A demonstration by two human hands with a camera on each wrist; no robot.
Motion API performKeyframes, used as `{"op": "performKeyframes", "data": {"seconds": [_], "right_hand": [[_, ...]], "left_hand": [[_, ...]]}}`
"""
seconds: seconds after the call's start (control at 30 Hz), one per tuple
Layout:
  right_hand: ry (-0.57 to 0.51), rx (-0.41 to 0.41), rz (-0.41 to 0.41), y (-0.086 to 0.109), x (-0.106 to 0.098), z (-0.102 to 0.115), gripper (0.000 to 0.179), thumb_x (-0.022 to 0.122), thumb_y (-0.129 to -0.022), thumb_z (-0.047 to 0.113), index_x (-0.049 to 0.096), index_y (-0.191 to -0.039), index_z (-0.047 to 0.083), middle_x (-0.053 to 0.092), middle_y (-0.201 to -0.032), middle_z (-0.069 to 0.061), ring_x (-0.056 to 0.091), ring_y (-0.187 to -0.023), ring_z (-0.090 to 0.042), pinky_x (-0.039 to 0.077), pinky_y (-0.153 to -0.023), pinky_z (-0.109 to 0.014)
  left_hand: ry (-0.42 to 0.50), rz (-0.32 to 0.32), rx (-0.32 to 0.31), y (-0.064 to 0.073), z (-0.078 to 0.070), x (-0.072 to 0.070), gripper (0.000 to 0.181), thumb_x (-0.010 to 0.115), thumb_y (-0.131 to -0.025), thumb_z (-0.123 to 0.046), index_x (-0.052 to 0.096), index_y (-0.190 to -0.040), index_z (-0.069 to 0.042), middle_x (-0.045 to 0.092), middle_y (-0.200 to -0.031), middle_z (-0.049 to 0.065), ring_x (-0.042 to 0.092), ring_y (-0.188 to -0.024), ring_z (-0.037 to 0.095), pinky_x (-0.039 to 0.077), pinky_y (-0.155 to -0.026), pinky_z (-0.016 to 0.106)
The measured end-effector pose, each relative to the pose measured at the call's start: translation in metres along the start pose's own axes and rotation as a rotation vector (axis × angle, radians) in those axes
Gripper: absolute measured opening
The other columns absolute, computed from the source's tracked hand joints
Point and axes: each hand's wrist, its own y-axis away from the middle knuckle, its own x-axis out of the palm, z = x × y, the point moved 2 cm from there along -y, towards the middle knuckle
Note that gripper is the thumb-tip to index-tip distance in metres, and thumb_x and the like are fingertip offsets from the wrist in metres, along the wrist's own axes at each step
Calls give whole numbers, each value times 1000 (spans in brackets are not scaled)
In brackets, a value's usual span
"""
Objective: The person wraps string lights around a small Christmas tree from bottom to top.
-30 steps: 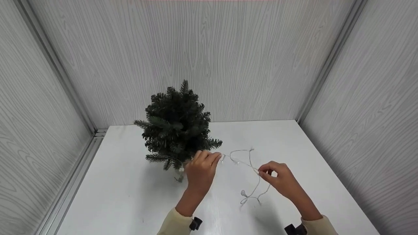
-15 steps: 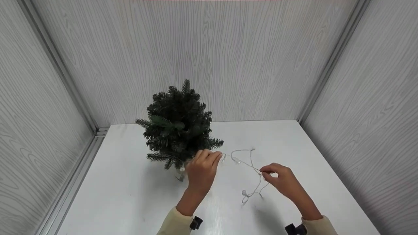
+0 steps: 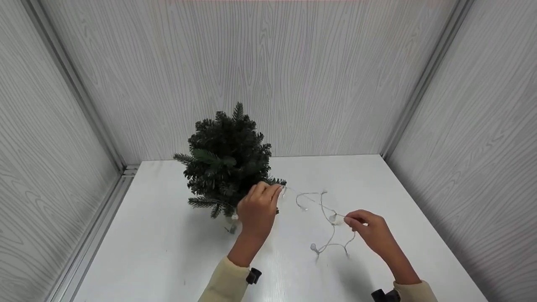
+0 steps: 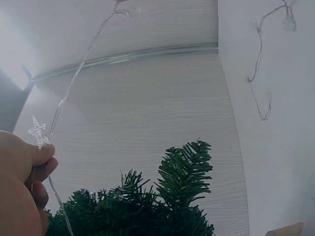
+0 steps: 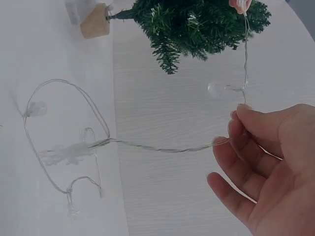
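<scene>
I'd do best to hold this string of lights (image 3: pixel 322 204) just firmly enough that it runs nearly straight between my hands, since it looks thin and a hard tug could bend or strain the wire. My judgement is to pinch bare wire rather than the bulbs, to match the pull on both sides, and to leave the loose loops plenty of slack so they don't cross and knot. The tree (image 3: pixel 228 163) stands close by my left side, and its needles look ready to snag the wire, so I'd lift the strand a little outward when passing a branch tip. As for my fingers, the left hand (image 3: pixel 258 209) has thumb and fingertips together on the wire, right beside a clear star (image 4: pixel 38 132), in front of the tree's lower branches; whether my knuckles touch the needles I can't tell. The right hand (image 3: pixel 371 230), well apart from it, pinches the wire between thumb and index tip, the other fingers loosely bent and spread. From the left pinch the wire slopes down to the right one, with a round bulb (image 5: pixel 214 89) just ahead of those tips; past them, the rest trails in loops over the table (image 3: pixel 147 260).
</scene>
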Motion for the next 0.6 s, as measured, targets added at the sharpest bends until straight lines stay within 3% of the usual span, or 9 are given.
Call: {"op": "performKeyframes", "data": {"seconds": [0.17, 0.33, 0.47, 0.6], "right_hand": [[-164, 85, -39, -8, -21, 27, 12, 64, -93, 18, 70, -97, 8, 63, -78, -8, 62, -70, -28, 51, -67, -28], [-304, 71, -122, -27, -39, 55, 18, 62, -94, 12, 67, -100, -4, 59, -80, -22, 57, -70, -36, 52, -70, -32], [-378, 71, -175, -47, -40, 68, 20, 62, -94, 10, 65, -101, -8, 59, -80, -19, 54, -67, -37, 50, -62, -34], [-357, 60, -170, -69, -36, 76, 22, 62, -94, 11, 65, -102, -9, 60, -77, -9, 54, -65, -34, 48, -56, -30]], "left_hand": [[-83, 72, -5, -6, -6, 11, 7, 74, -85, -27, 76, -85, -20, 63, -78, -2, 60, -61, 14, 45, -44, 27], [-150, 185, -9, -3, -7, 18, 9, 74, -85, -28, 75, -85, -19, 65, -83, -1, 62, -67, 16, 47, -46, 30], [-172, 293, 53, -2, -8, 19, 15, 73, -85, -33, 74, -89, -20, 65, -86, -2, 61, -70, 15, 48, -46, 30], [-174, 351, 143, -11, -12, 17, 18, 74, -83, -36, 74, -93, -21, 64, -87, -3, 62, -72, 14, 48, -47, 30]]}}
